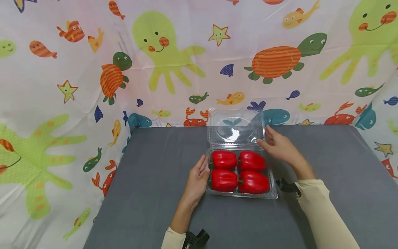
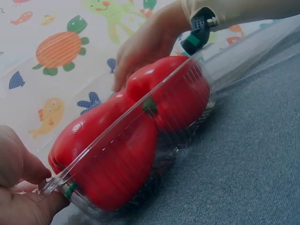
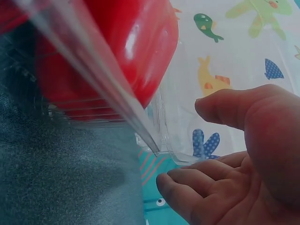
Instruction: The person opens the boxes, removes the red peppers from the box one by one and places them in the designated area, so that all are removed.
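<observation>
A clear plastic clamshell container (image 1: pixel 242 195) lies on the table with its lid (image 1: pixel 219 135) raised at the back. Several red bell peppers (image 1: pixel 254 182) with green stems sit in its base in two rows. My left hand (image 1: pixel 198 178) is at the base's left side; in the left wrist view, its thumb and fingers pinch the rim at a corner. My right hand (image 1: pixel 278 145) is at the lid's right edge. In the right wrist view its thumb (image 3: pixel 225 108) and loosely extended fingers (image 3: pixel 187 187) stand apart, on either side of the lid's edge.
The container stands on a grey tabletop (image 1: pixel 149 180), toward its back edge. Behind and to the left hangs a white curtain (image 1: pixel 186 31) printed with sea animals. Each wrist wears a dark camera mount (image 1: pixel 196 239) below a cream sleeve.
</observation>
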A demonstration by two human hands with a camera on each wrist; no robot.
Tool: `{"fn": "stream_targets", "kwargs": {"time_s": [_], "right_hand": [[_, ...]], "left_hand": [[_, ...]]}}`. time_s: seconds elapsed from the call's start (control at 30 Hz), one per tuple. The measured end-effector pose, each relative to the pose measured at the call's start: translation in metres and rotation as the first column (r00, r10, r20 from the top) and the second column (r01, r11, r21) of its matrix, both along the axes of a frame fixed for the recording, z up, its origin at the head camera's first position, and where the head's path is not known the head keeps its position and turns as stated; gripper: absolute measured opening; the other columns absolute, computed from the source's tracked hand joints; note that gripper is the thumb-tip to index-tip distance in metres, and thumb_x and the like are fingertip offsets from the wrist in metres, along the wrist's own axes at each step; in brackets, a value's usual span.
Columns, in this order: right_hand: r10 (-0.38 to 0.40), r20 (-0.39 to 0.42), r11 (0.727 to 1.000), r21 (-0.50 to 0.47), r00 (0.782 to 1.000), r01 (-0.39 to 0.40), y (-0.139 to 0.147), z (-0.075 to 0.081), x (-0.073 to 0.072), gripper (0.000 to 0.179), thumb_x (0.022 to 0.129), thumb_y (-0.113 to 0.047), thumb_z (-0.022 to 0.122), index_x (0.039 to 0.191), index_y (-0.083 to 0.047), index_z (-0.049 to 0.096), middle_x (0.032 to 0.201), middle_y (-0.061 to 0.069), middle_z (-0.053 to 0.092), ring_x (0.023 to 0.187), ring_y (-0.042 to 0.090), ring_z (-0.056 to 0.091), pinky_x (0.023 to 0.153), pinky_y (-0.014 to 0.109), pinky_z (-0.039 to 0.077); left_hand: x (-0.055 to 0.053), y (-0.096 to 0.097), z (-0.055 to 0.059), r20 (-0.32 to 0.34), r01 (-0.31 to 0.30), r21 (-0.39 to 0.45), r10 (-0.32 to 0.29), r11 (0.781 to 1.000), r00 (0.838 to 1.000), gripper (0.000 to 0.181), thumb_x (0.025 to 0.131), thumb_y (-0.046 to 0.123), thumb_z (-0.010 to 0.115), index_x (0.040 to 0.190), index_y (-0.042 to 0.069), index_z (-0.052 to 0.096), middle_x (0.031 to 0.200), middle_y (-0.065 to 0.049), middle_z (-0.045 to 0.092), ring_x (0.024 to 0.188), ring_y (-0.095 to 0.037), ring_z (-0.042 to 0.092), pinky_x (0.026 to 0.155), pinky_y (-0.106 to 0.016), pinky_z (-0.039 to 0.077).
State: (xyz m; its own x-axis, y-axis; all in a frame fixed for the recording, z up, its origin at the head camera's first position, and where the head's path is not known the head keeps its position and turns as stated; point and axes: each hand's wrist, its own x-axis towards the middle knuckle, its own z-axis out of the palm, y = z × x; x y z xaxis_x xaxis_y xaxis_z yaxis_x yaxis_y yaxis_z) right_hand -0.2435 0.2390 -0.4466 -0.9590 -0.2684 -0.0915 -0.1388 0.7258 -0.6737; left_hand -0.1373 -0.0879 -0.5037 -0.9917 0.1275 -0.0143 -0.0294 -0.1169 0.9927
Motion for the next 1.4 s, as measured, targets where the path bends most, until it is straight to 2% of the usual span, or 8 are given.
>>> {"fn": "stream_targets", "kwargs": {"time_s": [0.17, 0.4, 0.63, 0.83, 0.97, 1.13, 1.3, 1.4], "right_hand": [[-0.001, -0.026, 0.999, 0.041, 1.000, 0.002, 0.001, 0.001, 0.004, 0.097, 0.106, -0.043, 0.062, 0.167, 0.005, 0.003, 0.169, 0.029, 0.021, 0.148, 0.052, 0.037, 0.113, 0.063, 0.041], [0.011, -0.047, 0.998, 0.057, 0.999, -0.009, 0.001, 0.015, 0.020, 0.097, 0.105, -0.043, 0.063, 0.167, 0.003, 0.005, 0.170, 0.028, 0.022, 0.149, 0.051, 0.037, 0.112, 0.063, 0.041], [0.057, -0.058, 0.997, 0.059, 0.997, -0.053, -0.004, 0.032, 0.045, 0.094, 0.103, -0.048, 0.066, 0.170, -0.007, 0.014, 0.169, 0.026, 0.029, 0.147, 0.051, 0.042, 0.105, 0.064, 0.049], [0.149, -0.090, 0.986, 0.088, 0.985, -0.141, -0.015, 0.042, 0.071, 0.089, 0.101, -0.043, 0.070, 0.169, -0.010, 0.023, 0.162, 0.027, 0.042, 0.141, 0.051, 0.050, 0.097, 0.063, 0.056], [0.205, -0.092, 0.975, 0.111, 0.974, -0.194, -0.022, 0.042, 0.088, 0.091, 0.097, -0.044, 0.075, 0.168, -0.011, 0.029, 0.157, 0.027, 0.050, 0.136, 0.051, 0.056, 0.092, 0.059, 0.060], [0.253, -0.052, 0.963, 0.105, 0.966, -0.247, -0.026, 0.038, 0.105, 0.094, 0.093, -0.049, 0.079, 0.167, -0.013, 0.033, 0.149, 0.024, 0.059, 0.130, 0.048, 0.061, 0.087, 0.052, 0.064], [0.265, -0.022, 0.958, 0.119, 0.964, -0.261, -0.029, 0.032, 0.118, 0.094, 0.090, -0.053, 0.081, 0.165, -0.015, 0.038, 0.138, 0.018, 0.068, 0.118, 0.039, 0.068, 0.081, 0.044, 0.066], [0.266, -0.038, 0.954, 0.151, 0.963, -0.257, -0.029, 0.028, 0.124, 0.094, 0.088, -0.054, 0.082, 0.164, -0.015, 0.042, 0.130, 0.013, 0.071, 0.110, 0.031, 0.070, 0.077, 0.038, 0.066]], "left_hand": [[0.002, 0.001, -0.001, -0.011, -0.001, 0.017, 0.001, 1.000, 1.000, 0.062, 0.110, -0.003, 0.044, 0.166, -0.004, 0.018, 0.172, -0.018, 0.028, 0.160, -0.029, 0.025, 0.125, -0.042, 0.026], [0.003, 0.001, -0.001, 0.005, -0.003, 0.014, 0.003, 1.000, 1.000, 0.063, 0.110, -0.003, 0.045, 0.167, -0.003, 0.017, 0.172, -0.016, 0.028, 0.160, -0.027, 0.025, 0.125, -0.041, 0.026], [0.004, 0.001, 0.001, 0.002, 0.002, 0.021, -0.002, 1.000, 1.000, 0.063, 0.110, -0.004, 0.044, 0.166, -0.004, 0.016, 0.172, -0.017, 0.027, 0.160, -0.028, 0.024, 0.126, -0.042, 0.025], [0.003, 0.002, 0.001, 0.012, -0.003, 0.021, 0.003, 1.000, 1.000, 0.062, 0.110, -0.004, 0.044, 0.166, -0.004, 0.018, 0.172, -0.018, 0.028, 0.160, -0.028, 0.025, 0.126, -0.042, 0.025], [0.003, 0.002, 0.001, 0.016, -0.011, 0.017, 0.011, 1.000, 1.000, 0.061, 0.110, -0.004, 0.044, 0.166, -0.004, 0.020, 0.172, -0.018, 0.028, 0.160, -0.030, 0.025, 0.126, -0.044, 0.025], [0.003, 0.002, 0.002, 0.023, -0.017, 0.008, 0.016, 1.000, 1.000, 0.062, 0.110, -0.003, 0.045, 0.166, -0.003, 0.021, 0.171, -0.018, 0.029, 0.159, -0.030, 0.026, 0.126, -0.043, 0.026], [0.002, 0.002, 0.002, 0.024, -0.017, -0.005, 0.017, 1.000, 1.000, 0.062, 0.110, -0.002, 0.046, 0.167, -0.002, 0.022, 0.171, -0.016, 0.030, 0.159, -0.028, 0.027, 0.125, -0.042, 0.026], [0.002, 0.002, 0.002, 0.025, -0.018, -0.009, 0.018, 1.000, 1.000, 0.061, 0.110, -0.002, 0.046, 0.166, -0.002, 0.022, 0.171, -0.016, 0.030, 0.159, -0.028, 0.027, 0.125, -0.042, 0.026]]}}
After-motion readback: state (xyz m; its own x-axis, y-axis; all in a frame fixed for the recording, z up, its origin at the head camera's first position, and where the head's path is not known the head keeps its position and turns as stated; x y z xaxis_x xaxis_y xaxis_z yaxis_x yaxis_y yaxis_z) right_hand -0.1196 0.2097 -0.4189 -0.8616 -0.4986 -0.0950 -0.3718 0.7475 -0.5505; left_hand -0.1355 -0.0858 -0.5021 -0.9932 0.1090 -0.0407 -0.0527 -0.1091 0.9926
